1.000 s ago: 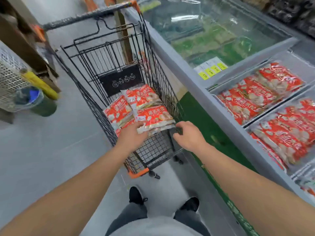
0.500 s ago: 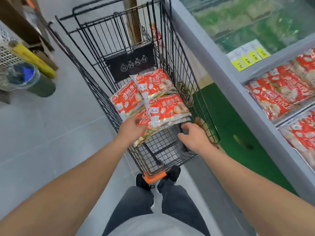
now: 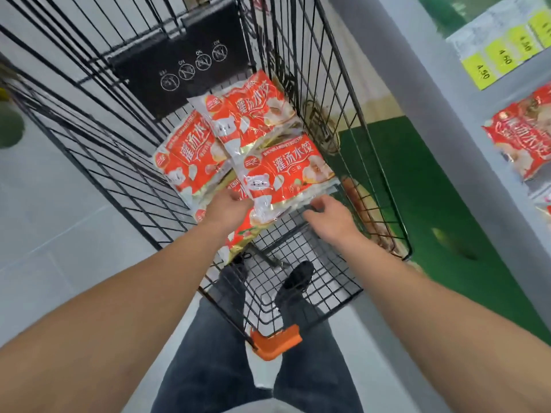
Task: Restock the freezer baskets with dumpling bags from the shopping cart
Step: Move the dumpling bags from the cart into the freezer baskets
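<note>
Both hands were down inside the shopping cart (image 3: 298, 70). The left hand (image 3: 228, 208) lay at the near left edge of the front dumpling bag (image 3: 283, 174), its fingers tucked under that edge so their grip was hidden (I could not tell whether they pinched the plastic or only touched it). The right hand (image 3: 331, 219) sat at about 5 o'clock from that bag, fingers curled at its lower right corner against the cart's wire floor; whether they had hold of the bag was unclear as well.

Compared with half a second before, the view had come in much closer over the cart, and the right hand had moved up to the bag's corner. The left hand stayed where it had been, and the bags had not shifted.

Inside the cart lay a loose pile of red dumpling bags: one toward 12 o'clock (image 3: 253, 108), one toward 9 o'clock (image 3: 190, 156), the front one over them, another partly hidden beneath. At 3 o'clock the freezer (image 3: 417, 84) held more of the same bags (image 3: 518, 138), under yellow price tags (image 3: 504, 58).
</note>
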`<state>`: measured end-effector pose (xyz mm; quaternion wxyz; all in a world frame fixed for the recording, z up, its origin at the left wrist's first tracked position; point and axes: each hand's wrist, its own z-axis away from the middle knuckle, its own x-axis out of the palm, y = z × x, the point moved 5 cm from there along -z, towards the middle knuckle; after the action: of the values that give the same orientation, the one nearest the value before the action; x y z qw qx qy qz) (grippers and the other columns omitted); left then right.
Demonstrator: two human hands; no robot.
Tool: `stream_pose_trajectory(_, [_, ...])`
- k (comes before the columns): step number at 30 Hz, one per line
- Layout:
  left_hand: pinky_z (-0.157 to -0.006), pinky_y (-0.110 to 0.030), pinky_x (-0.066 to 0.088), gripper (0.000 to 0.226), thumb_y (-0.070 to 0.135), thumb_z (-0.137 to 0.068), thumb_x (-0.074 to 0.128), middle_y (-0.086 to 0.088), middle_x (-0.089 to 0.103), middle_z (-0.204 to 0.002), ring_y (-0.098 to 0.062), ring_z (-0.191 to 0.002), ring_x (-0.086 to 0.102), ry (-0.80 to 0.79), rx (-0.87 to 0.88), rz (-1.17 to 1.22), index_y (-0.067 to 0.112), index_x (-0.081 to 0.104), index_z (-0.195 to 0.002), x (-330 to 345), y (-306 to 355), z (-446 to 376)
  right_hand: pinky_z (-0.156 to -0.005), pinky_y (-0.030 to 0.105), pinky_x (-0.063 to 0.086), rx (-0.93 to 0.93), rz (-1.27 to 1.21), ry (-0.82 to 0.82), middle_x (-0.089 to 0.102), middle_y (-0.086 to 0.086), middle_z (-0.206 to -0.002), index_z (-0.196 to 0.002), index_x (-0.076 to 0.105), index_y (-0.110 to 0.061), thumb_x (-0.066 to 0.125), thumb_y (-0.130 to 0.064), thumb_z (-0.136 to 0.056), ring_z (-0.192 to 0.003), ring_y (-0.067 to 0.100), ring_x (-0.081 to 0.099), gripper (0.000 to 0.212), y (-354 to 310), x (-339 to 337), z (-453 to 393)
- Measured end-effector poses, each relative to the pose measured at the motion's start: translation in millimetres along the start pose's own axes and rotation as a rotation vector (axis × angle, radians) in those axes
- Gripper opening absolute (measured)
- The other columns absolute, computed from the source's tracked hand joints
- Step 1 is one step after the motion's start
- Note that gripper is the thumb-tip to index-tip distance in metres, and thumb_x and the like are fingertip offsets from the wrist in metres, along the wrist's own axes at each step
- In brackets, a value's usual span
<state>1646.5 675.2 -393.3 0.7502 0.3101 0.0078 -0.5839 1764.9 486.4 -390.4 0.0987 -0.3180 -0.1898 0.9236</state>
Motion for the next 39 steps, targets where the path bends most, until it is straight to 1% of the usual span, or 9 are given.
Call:
stream_pose_trajectory(2, [-0.093, -0.05, 0.054, 0.056, 0.033, -0.078, 0.066, -0.005, 0.063, -0.117, -0.029, -0.103, 0.064, -0.047, -0.055, 0.003, 0.015, 0.052, -0.129, 7, -10, -28, -0.093, 0.029, 0.039, 0.057, -0.02, -0.013, 0.059, 0.008, -0.13, -0.13, 0.054, -0.01, 0.058, -0.027, -0.093, -0.119, 0.026, 0.054, 0.041, 2, 11, -17])
stream_pose_trajectory(5, [-0.092, -0.048, 0.055, 0.069, 0.048, -0.065, 0.067, -0.005, 0.068, -0.113, -0.029, -0.101, 0.066, -0.125, -0.137, 0.066, 0.016, 0.055, -0.125, 26, -37, -79, -0.094, 0.029, 0.039, 0.125, -0.051, -0.019, 0.059, 0.007, -0.131, -0.13, 0.054, -0.011, 0.059, -0.029, -0.093, -0.119, 0.026, 0.055, 0.041, 5, 26, -38])
stream_pose_trajectory(10, [-0.085, -0.044, 0.058, 0.005, 0.019, -0.086, 0.068, -0.006, 0.072, -0.092, -0.027, -0.09, 0.07, -0.081, -0.107, 0.166, 0.018, 0.064, -0.085, 35, -10, -91, -0.101, 0.033, 0.041, 0.178, -0.056, -0.024, 0.058, 0.004, -0.132, -0.132, 0.054, -0.015, 0.06, -0.029, -0.091, -0.12, 0.024, 0.055, 0.044, 11, 39, -59])
stream_pose_trajectory(13, [-0.076, -0.041, 0.056, 0.017, 0.01, -0.087, 0.064, -0.02, 0.071, -0.099, -0.03, -0.082, 0.066, -0.05, -0.102, 0.093, 0.018, 0.061, -0.073, 33, -8, -102, -0.101, 0.033, 0.042, 0.19, -0.061, 0.02, 0.059, 0.001, -0.131, -0.13, 0.057, -0.017, 0.062, -0.03, -0.089, -0.121, 0.022, 0.056, 0.043, 13, 38, -68])
stream_pose_trajectory(22, [-0.091, -0.038, 0.046, 0.031, 0.013, -0.092, 0.052, -0.022, 0.062, -0.123, -0.04, -0.114, 0.057, 0.099, -0.016, -0.533, -0.001, 0.064, -0.117, -43, -5, -127, -0.101, 0.028, 0.037, 0.187, -0.134, 0.23, 0.054, 0.01, -0.135, -0.136, 0.052, -0.009, 0.057, -0.026, -0.094, -0.124, 0.027, 0.052, 0.046, -5, 19, -99])
stream_pose_trajectory(29, [-0.089, -0.046, 0.056, 0.029, 0.014, -0.09, 0.054, -0.019, 0.069, -0.112, -0.039, -0.105, 0.065, 0.219, -0.151, -0.13, 0.004, 0.067, -0.114, -36, -20, -143, -0.102, 0.036, 0.044, 0.363, -0.32, 0.168, 0.061, 0.015, -0.131, -0.128, 0.061, -0.011, 0.046, -0.024, -0.097, -0.121, 0.033, 0.056, 0.037, -7, 26, -150])
stream_pose_trajectory(33, [-0.089, -0.045, 0.056, 0.031, 0.009, -0.087, 0.051, -0.014, 0.069, -0.108, -0.036, -0.104, 0.064, 0.189, -0.173, 0.0, 0.01, 0.07, -0.112, -33, -23, -142, -0.082, 0.05, 0.059, 0.538, -0.736, 0.047, 0.074, 0.012, -0.109, -0.112, 0.068, -0.012, 0.06, -0.037, -0.094, -0.091, 0.03, 0.073, 0.032, 15, 32, -158])
stream_pose_trajectory(37, [-0.087, -0.042, 0.055, 0.039, 0.012, -0.076, 0.055, -0.014, 0.069, -0.109, -0.033, -0.1, 0.065, 0.163, -0.175, 0.11, 0.008, 0.068, -0.113, -37, -26, -142, -0.081, 0.057, 0.058, 0.536, -0.852, -0.05, 0.076, 0.012, -0.101, -0.113, 0.068, -0.011, 0.072, -0.031, -0.087, -0.089, 0.033, 0.074, 0.032, 20, 35, -134])
stream_pose_trajectory(39, [-0.084, -0.046, 0.055, 0.037, 0.019, -0.071, 0.059, -0.019, 0.069, -0.105, -0.036, -0.096, 0.066, 0.151, -0.163, 0.146, 0.005, 0.068, -0.104, -38, -27, -136, -0.08, 0.051, 0.06, 0.416, -0.746, 0.066, 0.076, 0.011, -0.097, -0.096, 0.072, -0.013, 0.068, -0.026, -0.09, -0.089, 0.028, 0.074, 0.015, 23, 31, -127])
